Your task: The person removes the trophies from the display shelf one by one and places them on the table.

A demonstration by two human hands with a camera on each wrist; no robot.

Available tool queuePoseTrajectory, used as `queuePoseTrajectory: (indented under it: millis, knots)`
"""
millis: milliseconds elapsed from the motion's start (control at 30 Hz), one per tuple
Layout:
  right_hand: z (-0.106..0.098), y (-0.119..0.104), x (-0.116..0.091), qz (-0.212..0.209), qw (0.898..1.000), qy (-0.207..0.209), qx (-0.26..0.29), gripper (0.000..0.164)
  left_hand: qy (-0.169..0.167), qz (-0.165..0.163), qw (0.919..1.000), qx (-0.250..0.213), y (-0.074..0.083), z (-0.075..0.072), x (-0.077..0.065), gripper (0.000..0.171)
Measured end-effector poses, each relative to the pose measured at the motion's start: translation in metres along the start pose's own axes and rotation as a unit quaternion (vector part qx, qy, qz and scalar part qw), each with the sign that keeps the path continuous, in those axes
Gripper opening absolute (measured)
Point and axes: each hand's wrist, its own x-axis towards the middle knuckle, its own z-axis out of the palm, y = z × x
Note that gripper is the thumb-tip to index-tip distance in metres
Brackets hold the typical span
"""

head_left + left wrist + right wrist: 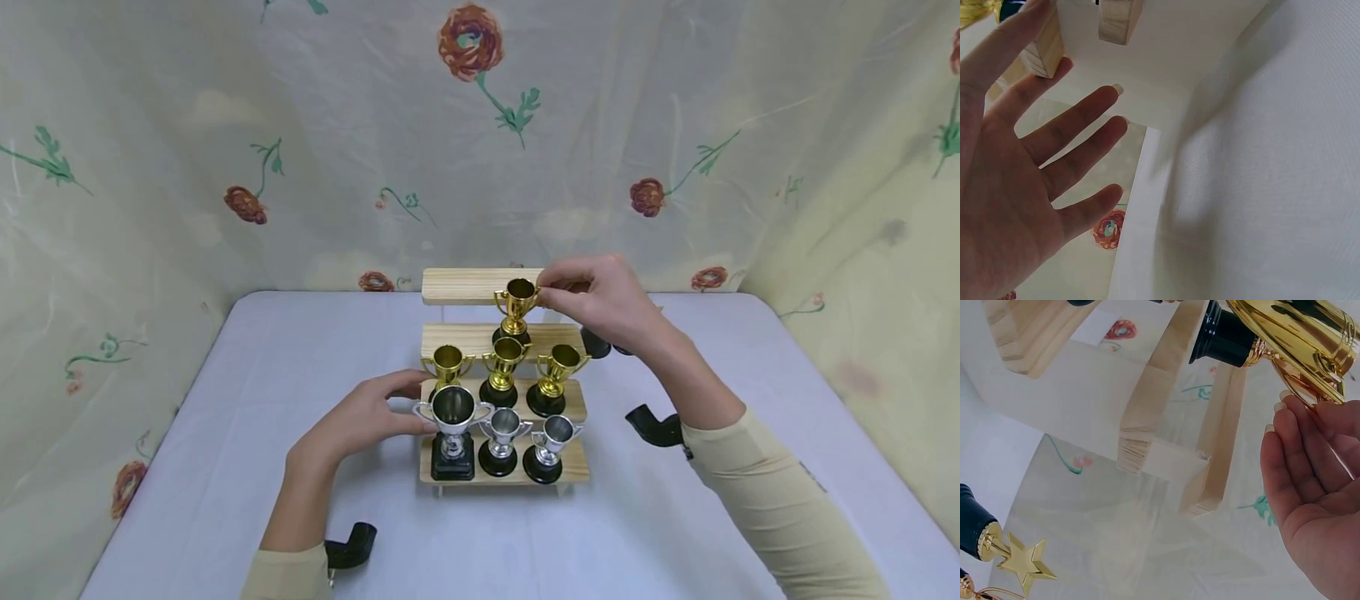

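1. A white, cloth-covered table with rounded far corners is enclosed at the back and on both sides by cream sheeting; the sheeting is printed with red-brown flowers on green stems, and is creased in places; a soft grey shadow is cast on the surface beneath the left hand.
2. A four-tier stepped rack of pale wooden planks with white supports is set near the middle of the table, towards its back.
3. A shiny gold two-handled cup trophy with a black base is held by the right hand; its handle is pinched between thumb and fingers, so that grip is closed; the base is seen over the second plank from the top, though whether it is touching cannot be told.
4. The left hand is placed at the rack's left end; its fingers are spread and nothing is held in that grip.
5. Three gold cups are lined up on the third plank; a large silver cup on a square black base and two smaller silver cups are stood on the front plank.
6. A gold star-topped trophy is shown in the right wrist view; cream sleeves are worn.
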Motion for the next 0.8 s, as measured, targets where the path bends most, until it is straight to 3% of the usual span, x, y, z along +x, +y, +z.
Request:
queuePoseTrajectory:
  millis: [800]
  knots:
    - [-0.0091, 0.0091, -0.0102, 0.009, 0.999, 0.036, 0.002, 0.012, 0.000, 0.002, 1.0000, -0.005, -0.0011, -0.0001, 0.0004, 0.061]
